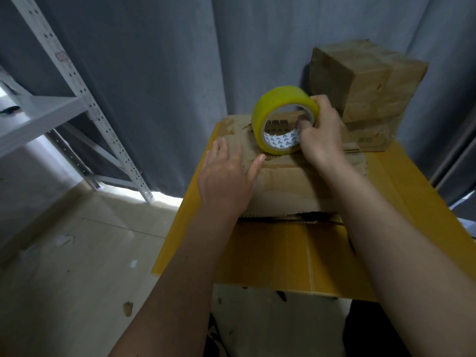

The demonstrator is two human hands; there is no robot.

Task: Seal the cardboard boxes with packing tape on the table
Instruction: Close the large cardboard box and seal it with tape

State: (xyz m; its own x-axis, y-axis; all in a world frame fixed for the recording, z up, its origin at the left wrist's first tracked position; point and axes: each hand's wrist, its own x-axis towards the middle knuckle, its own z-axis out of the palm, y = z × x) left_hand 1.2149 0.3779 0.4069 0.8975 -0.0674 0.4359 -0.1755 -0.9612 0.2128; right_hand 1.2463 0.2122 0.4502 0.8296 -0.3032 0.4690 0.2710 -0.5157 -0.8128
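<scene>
Standing on edge atop the cardboard box (283, 186), the roll of yellow packing tape (283, 119) is gripped by the right hand (322, 135), thumb hooked into the core and fingers curled over the outer rim. The left hand (226, 176) lies flat on the left part of the box top, fingers straight and spread, thumb pointing toward the roll and just short of it. The box sits on a yellow surface (412, 215), its near bottom edge ragged, with a dark gap showing beneath it. A broad bare strip of the surface lies between the box and the near edge, and a narrower strip runs along the right side. Behind and to the right, a stack of taped boxes (373, 94) stands near the surface's far right corner, close behind the right hand. To the left, the surface's edge drops to a pale tiled floor (77, 253), open as far as a grey metal shelving rack (77, 99). A grey curtain (167, 73) hangs behind everything.
</scene>
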